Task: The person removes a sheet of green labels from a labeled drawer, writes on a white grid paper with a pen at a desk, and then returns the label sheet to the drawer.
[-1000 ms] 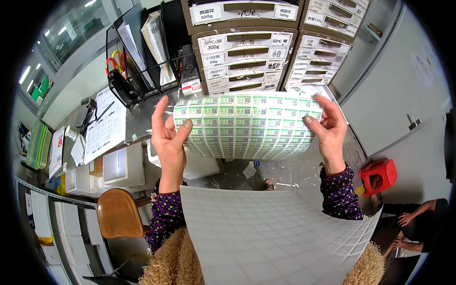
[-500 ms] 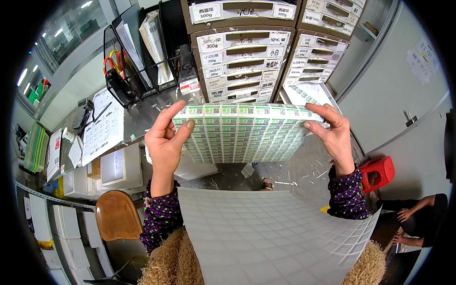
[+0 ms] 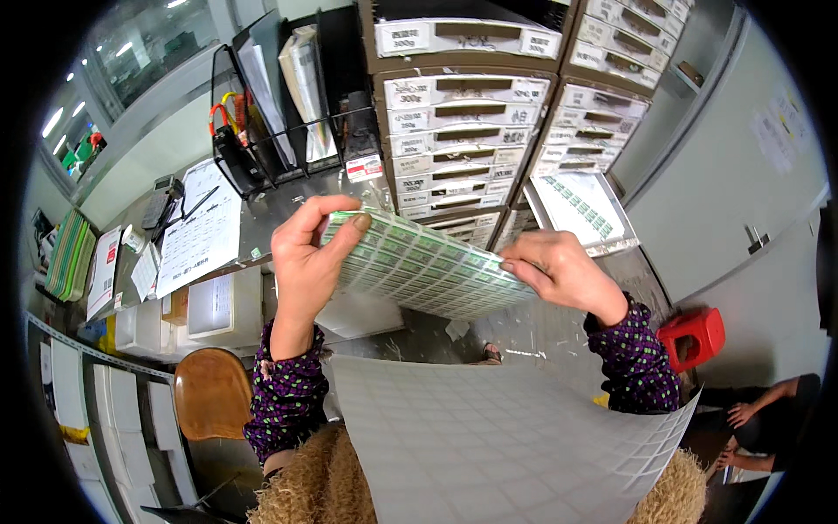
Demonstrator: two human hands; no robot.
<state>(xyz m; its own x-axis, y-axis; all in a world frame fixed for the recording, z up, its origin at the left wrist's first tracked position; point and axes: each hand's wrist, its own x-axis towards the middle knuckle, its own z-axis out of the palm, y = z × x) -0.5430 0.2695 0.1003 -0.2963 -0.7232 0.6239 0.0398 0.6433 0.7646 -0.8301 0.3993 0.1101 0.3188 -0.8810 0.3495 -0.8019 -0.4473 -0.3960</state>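
A sheet of green and white labels, printed in a close grid, is stretched between my two hands and slopes down to the right. My left hand pinches its upper left corner between thumb and fingers. At its right end, my right hand grips the upper corner with the fingertips. The sheet's far edge is bent over or rolled; I cannot tell which. Below my hands, a large pale sheet with a faint grid hangs curved in front of my lap, apart from both hands.
Stacked label drawers stand ahead; one open drawer at right holds a label sheet. On the left desk are a black file rack and papers. A red stool and a seated person are at right.
My right hand has moved left and down, tilting the label sheet from level to sloping. The view has shifted slightly, so the open drawer at right now shows more.
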